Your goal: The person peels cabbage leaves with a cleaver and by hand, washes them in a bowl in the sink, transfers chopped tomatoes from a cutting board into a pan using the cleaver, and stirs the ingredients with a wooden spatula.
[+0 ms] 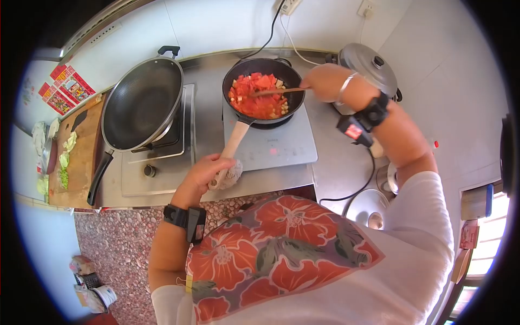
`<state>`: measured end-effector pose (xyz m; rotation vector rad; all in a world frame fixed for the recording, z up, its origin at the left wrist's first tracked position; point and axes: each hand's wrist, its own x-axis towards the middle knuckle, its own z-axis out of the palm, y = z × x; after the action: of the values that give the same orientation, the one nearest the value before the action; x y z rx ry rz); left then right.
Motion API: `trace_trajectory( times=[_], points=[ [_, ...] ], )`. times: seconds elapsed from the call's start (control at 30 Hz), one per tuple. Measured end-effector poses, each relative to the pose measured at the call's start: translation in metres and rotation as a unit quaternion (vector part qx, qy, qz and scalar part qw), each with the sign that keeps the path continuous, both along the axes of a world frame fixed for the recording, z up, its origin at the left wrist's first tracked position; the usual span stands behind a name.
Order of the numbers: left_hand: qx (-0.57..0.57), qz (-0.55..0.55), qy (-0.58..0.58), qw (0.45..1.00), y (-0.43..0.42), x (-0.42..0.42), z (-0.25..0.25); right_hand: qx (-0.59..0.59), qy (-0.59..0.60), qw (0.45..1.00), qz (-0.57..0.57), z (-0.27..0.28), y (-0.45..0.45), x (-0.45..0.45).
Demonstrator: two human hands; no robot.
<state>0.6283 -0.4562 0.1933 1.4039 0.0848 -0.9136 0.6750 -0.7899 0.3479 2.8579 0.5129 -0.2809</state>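
Note:
A black frying pan with a pale wooden handle sits on a white induction cooker. Chopped red tomatoes with small pale pieces fill much of it. Around the end of the pan's handle, the fingers of my left hand are closed, with a greyish cloth beside them. My right hand grips a brown wooden spatula from the right side, over the pan's rim. The spatula's tip lies among the tomatoes, which partly hide it.
A large black wok rests on a gas hob to the left. Further left, a wooden cutting board bears a knife and cut greens. A lidded pot stands back right, with a metal bowl nearer. A black cable crosses the counter.

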Motion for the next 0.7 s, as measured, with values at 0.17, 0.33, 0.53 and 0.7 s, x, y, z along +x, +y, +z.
trace_trajectory(
  times=[0.17, 0.33, 0.53, 0.7],
  points=[
    [-0.004, -0.004, 0.005, 1.000, 0.000, -0.001, 0.002, -0.054, -0.005, 0.992, -0.116, 0.018, -0.023, 0.028],
    [-0.009, -0.001, 0.001, 1.000, 0.002, 0.001, -0.002, 0.009, 0.001, 0.999, -0.052, -0.025, 0.003, 0.032],
    [-0.018, 0.003, 0.008, 1.000, 0.002, 0.001, 0.003, -0.020, 0.016, 0.999, 0.034, 0.052, 0.005, -0.041],
    [-0.002, -0.003, 0.004, 1.000, 0.003, 0.002, 0.007, -0.042, 0.002, 0.999, 0.014, 0.014, 0.007, -0.021]
  ],
)
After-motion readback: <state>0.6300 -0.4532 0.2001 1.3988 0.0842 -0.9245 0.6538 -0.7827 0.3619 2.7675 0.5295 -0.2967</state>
